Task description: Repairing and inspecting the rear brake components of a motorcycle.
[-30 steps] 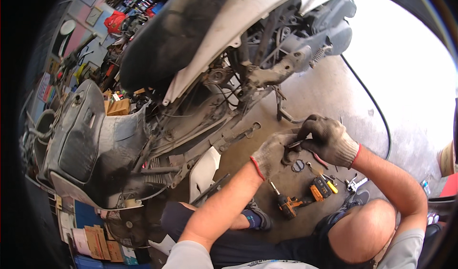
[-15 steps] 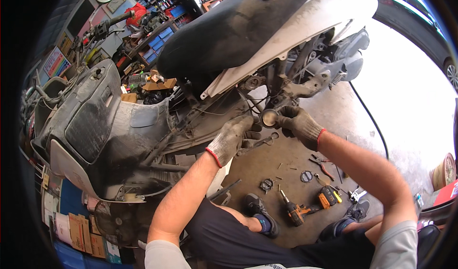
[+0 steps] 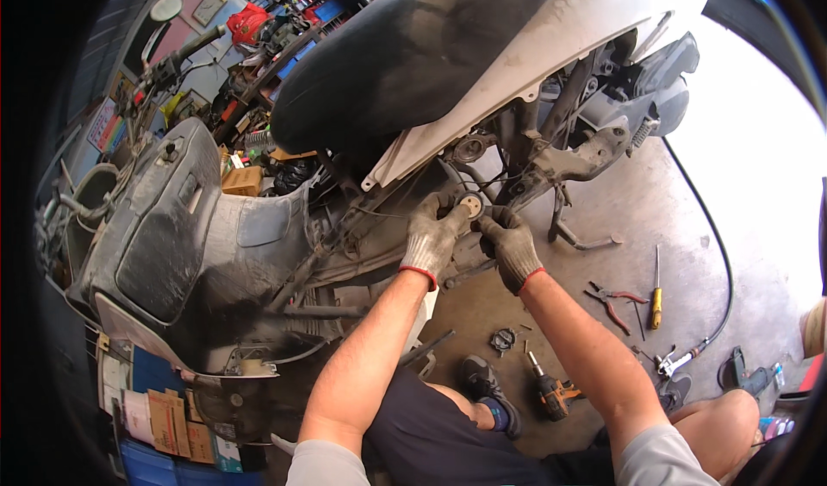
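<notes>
Both of my hands wear grey knit gloves with red cuffs. Between them, under the scooter's seat, is a small round part (image 3: 471, 203) with a dark rim and a pale face with small holes. My left hand (image 3: 434, 234) pinches it from the left, thumb along its edge. At its right edge, my right hand (image 3: 512, 243) has its fingers closed against the rim. Just beyond the hands is the opened underside of the scooter, with its bare frame tubes (image 3: 527, 133) and loose thin cables. I cannot make out the part's far side.
The black seat (image 3: 388, 64) and white side panel (image 3: 517, 81) overhang the hands. On the floor lie pliers (image 3: 618, 296), a yellow-handled screwdriver (image 3: 657, 307), a cordless drill (image 3: 554, 395), a round dark part (image 3: 502, 340) and an air gun (image 3: 676, 360) on a black hose (image 3: 729, 292).
The round part has moved slightly left and up and is turned, showing a holed face. My left hand now grips it too. My right hand has come in closer, and the view has shifted.
</notes>
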The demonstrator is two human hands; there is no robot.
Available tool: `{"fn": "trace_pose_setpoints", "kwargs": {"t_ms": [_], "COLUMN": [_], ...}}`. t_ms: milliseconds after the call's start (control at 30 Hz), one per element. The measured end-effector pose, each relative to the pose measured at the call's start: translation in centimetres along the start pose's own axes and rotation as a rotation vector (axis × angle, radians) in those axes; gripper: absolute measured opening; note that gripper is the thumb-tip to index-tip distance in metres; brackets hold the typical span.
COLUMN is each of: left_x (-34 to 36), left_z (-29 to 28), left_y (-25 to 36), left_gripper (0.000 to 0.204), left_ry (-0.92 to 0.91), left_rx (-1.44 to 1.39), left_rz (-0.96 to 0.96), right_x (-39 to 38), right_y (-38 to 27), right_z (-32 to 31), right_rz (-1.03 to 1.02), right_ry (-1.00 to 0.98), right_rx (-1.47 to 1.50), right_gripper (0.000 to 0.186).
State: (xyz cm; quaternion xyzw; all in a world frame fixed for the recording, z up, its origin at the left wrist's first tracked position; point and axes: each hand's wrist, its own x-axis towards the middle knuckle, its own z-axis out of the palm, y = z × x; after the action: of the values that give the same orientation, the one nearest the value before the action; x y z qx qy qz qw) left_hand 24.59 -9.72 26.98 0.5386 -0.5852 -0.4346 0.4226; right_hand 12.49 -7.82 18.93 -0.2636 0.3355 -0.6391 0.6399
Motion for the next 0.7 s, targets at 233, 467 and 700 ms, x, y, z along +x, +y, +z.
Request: {"fn": "trace_pose_setpoints", "kwargs": {"t_ms": [233,467,700], "left_x": [3.8,5.6,6.6], "left_z": [2.5,3.5,3.5], "left_y": [-0.7,-0.5,-0.9], "left_gripper": [0.025,0.024,0.024], "left_ry": [0.196,0.357,0.371], "left_rx": [0.28,0.351,0.185], "left_rz": [0.109,0.127,0.169], "right_x": [1.9,2.3,2.9], "right_y": [3.3,1.7,-0.3], "right_z": [0.2,1.5,2.6], "right_rz": [-0.103,-0.326,-0.265], "right_ry": [0.182,0.18,0.164], "right_rx": [-0.176,-0.313,-0.392], "right_gripper": [0.028,0.036,0.052]}}
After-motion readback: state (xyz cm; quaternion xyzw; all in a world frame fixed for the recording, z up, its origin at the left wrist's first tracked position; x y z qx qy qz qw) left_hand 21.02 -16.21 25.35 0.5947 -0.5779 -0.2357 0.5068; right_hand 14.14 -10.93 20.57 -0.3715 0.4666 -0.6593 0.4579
